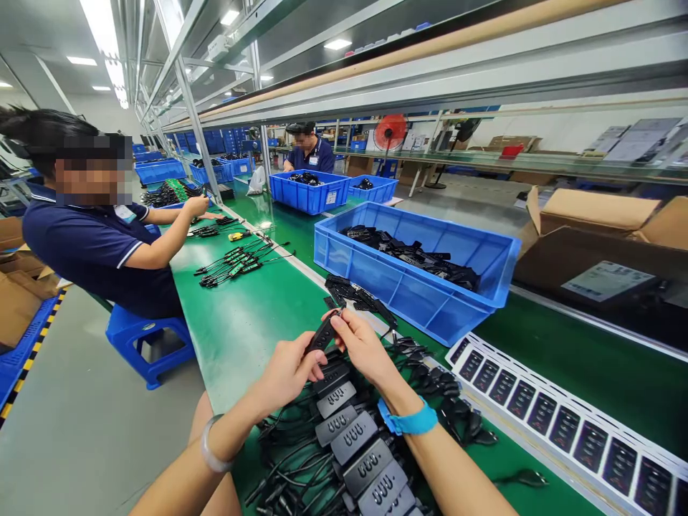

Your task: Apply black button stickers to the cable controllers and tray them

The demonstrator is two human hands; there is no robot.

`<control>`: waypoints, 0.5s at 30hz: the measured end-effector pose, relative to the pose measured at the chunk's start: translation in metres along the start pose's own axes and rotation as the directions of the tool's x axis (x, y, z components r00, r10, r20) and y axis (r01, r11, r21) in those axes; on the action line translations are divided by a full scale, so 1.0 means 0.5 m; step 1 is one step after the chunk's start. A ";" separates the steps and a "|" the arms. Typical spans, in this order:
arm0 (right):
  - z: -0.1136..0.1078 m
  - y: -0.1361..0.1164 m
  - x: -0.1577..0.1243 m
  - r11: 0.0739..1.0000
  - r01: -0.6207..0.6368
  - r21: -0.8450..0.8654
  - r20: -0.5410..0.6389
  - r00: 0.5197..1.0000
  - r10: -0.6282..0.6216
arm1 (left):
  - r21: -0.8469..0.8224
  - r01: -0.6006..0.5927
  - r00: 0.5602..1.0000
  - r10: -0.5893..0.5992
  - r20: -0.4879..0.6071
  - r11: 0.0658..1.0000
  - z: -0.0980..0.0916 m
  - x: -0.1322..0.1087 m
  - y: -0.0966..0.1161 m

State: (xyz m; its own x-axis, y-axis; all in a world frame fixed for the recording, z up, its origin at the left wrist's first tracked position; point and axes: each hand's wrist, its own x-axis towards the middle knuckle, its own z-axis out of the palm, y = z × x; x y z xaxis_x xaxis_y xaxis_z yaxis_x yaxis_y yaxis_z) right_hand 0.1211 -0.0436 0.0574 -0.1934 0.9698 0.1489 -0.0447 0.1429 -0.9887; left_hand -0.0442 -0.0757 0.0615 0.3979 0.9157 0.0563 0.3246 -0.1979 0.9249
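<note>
My left hand (pixel 287 373) and my right hand (pixel 362 347) are both closed on one small black plastic part (pixel 324 333), held just above the green belt (pixel 241 315). Below my hands a row of grey-black hub housings (pixel 352 436) with cables lies overlapped toward me. A pile of loose black parts (pixel 357 295) sits just beyond my fingers. My left wrist wears a clear bangle, my right a blue band.
A large blue bin (pixel 413 287) of black parts stands right of my hands. A white label sheet (pixel 564 426) lies at the right. A seated person in navy (pixel 102 236) works at left with cables (pixel 236 259); another person (pixel 309 150) sits farther back. Cardboard boxes (pixel 596 244) stand at right.
</note>
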 end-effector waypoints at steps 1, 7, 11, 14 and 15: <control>0.001 0.001 0.000 1.000 0.000 0.008 -0.017 1.000 0.000 | 0.045 -0.001 1.000 0.000 0.004 0.999 -0.001 -0.001 0.004; -0.028 -0.013 0.010 0.929 0.045 0.368 -0.167 0.986 0.019 | 0.091 -0.021 0.998 0.016 0.055 0.996 -0.030 0.006 0.004; -0.099 -0.010 0.030 0.883 0.089 0.462 -0.371 0.923 0.101 | 0.172 0.016 0.999 -0.022 0.030 0.985 -0.035 0.005 -0.018; -0.155 0.009 0.041 0.976 0.121 0.178 -0.603 0.798 0.011 | 0.178 0.079 0.993 -0.093 0.073 0.981 -0.020 0.002 -0.030; -0.171 0.016 0.043 0.991 0.115 0.074 -0.659 0.751 -0.038 | 0.213 0.082 0.990 -0.103 0.091 0.974 -0.015 0.001 -0.031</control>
State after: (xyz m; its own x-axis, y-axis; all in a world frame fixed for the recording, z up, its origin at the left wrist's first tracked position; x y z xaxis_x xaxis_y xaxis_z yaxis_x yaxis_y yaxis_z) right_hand 0.2004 -0.0044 0.0512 0.5022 0.8535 0.1394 -0.1393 0.2389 -0.9610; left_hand -0.0554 -0.0697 0.0498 0.4390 0.8954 -0.0738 0.5314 -0.1925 0.8249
